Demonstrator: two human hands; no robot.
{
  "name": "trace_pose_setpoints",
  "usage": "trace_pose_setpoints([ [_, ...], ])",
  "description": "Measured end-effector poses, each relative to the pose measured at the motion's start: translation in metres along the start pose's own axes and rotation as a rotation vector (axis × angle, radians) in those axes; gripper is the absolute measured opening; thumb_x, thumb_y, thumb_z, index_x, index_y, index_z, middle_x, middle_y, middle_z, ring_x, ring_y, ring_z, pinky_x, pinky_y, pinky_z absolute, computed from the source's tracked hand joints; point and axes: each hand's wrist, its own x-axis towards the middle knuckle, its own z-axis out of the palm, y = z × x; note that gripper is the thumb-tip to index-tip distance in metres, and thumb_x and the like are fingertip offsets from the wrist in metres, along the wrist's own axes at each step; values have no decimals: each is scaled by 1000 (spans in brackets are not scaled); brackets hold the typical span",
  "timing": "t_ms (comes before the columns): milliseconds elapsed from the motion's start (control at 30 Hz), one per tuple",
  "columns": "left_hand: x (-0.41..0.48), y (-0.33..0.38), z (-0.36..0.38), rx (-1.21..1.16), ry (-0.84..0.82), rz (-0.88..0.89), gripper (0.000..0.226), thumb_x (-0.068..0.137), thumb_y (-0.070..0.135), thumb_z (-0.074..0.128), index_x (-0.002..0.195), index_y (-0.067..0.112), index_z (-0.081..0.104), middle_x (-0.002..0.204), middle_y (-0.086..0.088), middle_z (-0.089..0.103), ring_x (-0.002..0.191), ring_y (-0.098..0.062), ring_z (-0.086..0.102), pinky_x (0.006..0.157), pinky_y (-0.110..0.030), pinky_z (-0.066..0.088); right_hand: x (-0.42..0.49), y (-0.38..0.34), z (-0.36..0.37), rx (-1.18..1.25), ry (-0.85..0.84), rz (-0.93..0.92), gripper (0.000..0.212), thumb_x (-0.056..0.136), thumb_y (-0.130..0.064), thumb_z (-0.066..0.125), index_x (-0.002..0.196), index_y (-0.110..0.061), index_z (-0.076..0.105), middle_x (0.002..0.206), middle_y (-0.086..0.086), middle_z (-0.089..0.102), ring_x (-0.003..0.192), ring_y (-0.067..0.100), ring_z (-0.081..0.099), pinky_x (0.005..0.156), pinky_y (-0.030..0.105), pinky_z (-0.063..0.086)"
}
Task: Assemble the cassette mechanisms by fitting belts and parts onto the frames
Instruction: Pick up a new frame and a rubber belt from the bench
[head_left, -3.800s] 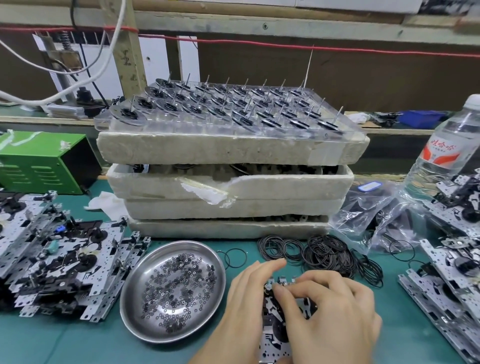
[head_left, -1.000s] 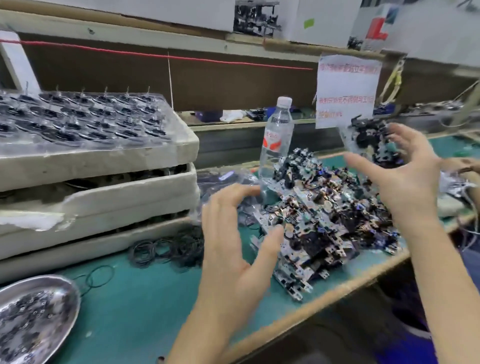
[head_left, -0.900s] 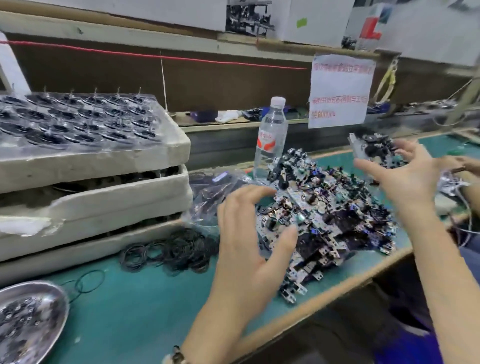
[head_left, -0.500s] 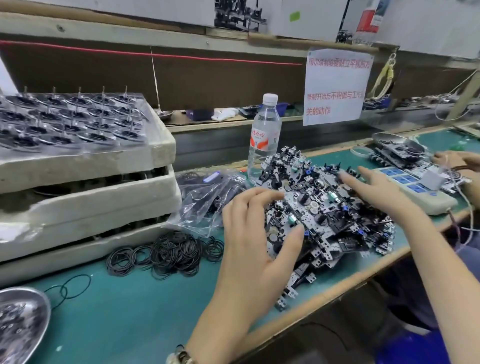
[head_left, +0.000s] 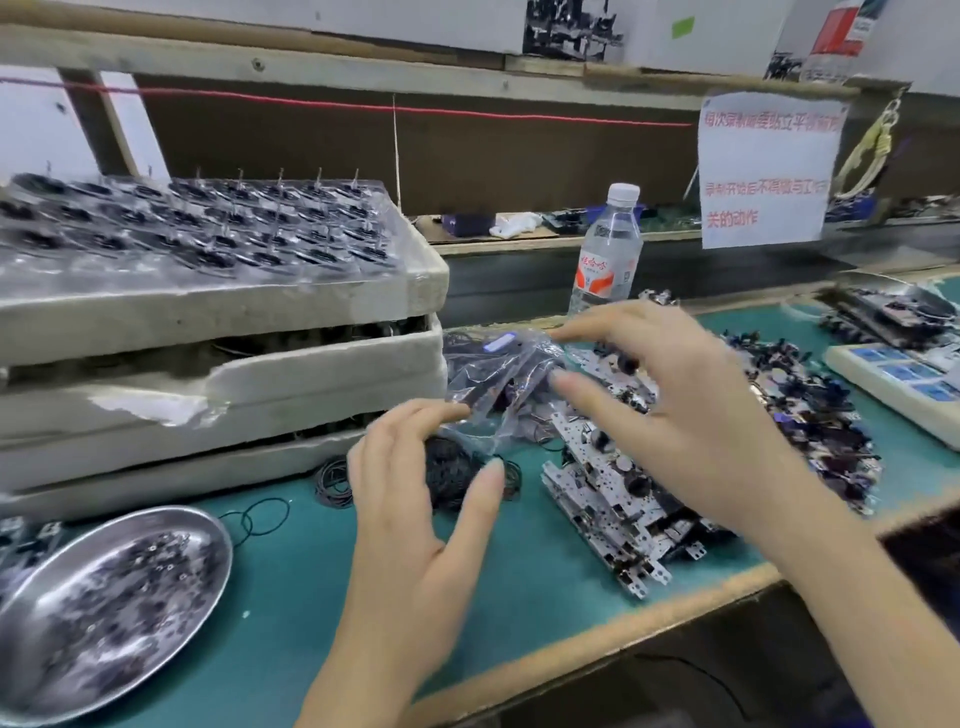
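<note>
Both hands are spread and hold nothing: right hand (head_left: 691, 415) above the pile of mechanisms (head_left: 613, 499), left hand (head_left: 415, 519) beside it over black belts (head_left: 452, 478).

Left hand (head_left: 410, 530) withdrawn from the mechanism pile (head_left: 613, 483) to its right, now raised over the loose belts (head_left: 448, 470). Right hand (head_left: 691, 415) emptied of its mechanism, lifted above the pile, fingers spread.
</note>
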Motion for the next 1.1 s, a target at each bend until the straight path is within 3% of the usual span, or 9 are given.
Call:
trace_pose_setpoints([
  [100, -12, -15, -39, 70, 77, -21, 33, 91, 48, 51, 123, 44, 50, 127, 21, 50, 129, -17, 44, 105, -21, 32, -11, -28, 51, -151, -158, -164, 22, 92, -31, 64, 111, -21, 70, 113, -3, 63, 110, 23, 54, 94, 38, 42],
  [200, -29, -27, -77, 152, 119, -55, 34, 88, 48, 51, 120, 40, 53, 125, 20, 52, 125, -13, 46, 103, -24, 33, -25, -36, 98, -323, -338, -161, 26, 97, -34, 52, 120, -26, 62, 119, -7, 57, 115, 22, 48, 93, 36, 39],
  [267, -38, -33, -99, 226, 136, -48, 33, 87, 47, 51, 117, 35, 57, 124, 19, 53, 123, -8, 46, 104, -29, 32, -31, -42, 115, -388, -361, -137, 22, 88, -34, 66, 107, -23, 68, 107, -5, 62, 103, 24, 56, 84, 37, 46],
  [333, -45, -37, -118, 307, 141, -34, 31, 88, 45, 51, 113, 30, 61, 123, 13, 57, 124, -9, 47, 106, -29, 30, -34, -42, 126, -393, -263, -125, 21, 69, -26, 85, 84, -18, 72, 85, -1, 65, 80, 27, 62, 64, 37, 51],
  [433, -54, -42, -140, 399, 146, -37, 30, 88, 42, 52, 106, 23, 67, 119, 6, 59, 121, -18, 49, 107, -17, 26, -36, -37, 139, -438, -126, -146, 23, 58, -6, 88, 69, -13, 69, 73, 4, 62, 65, 30, 59, 53, 37, 48],
  [533, -61, -47, -154, 473, 153, -27, 29, 87, 40, 54, 103, 22, 69, 117, 6, 58, 116, -21, 48, 107, -14, 24, -37, -32, 146, -469, -13, -179, 24, 57, 2, 86, 71, -10, 71, 72, 5, 62, 63, 31, 57, 52, 37, 46],
  [667, -64, -58, -177, 700, 179, 44, 31, 88, 39, 55, 102, 16, 72, 114, 1, 61, 111, -27, 49, 105, -32, 33, -38, -27, 151, -490, 51, -238, 31, 59, 4, 86, 86, -9, 76, 72, 7, 62, 63, 34, 57, 55, 40, 47],
  [900, -43, -78, -227, 1202, 371, -49, 27, 87, 31, 59, 91, 8, 71, 91, -11, 65, 87, -36, 51, 71, -46, 39, -36, -22, 158, -479, 93, -270, 16, 67, 6, 78, 71, -7, 70, 71, 9, 61, 64, 35, 57, 57, 42, 46],
  [1100, -16, -85, -245, 1290, 183, -246, 41, 85, 39, 58, 63, 5, 63, 66, -15, 59, 71, -35, 50, 63, -46, 41, -43, -28, 166, -406, 169, -260, 14, 89, -13, 58, 80, -7, 67, 71, 7, 59, 62, 33, 56, 56, 43, 47],
])
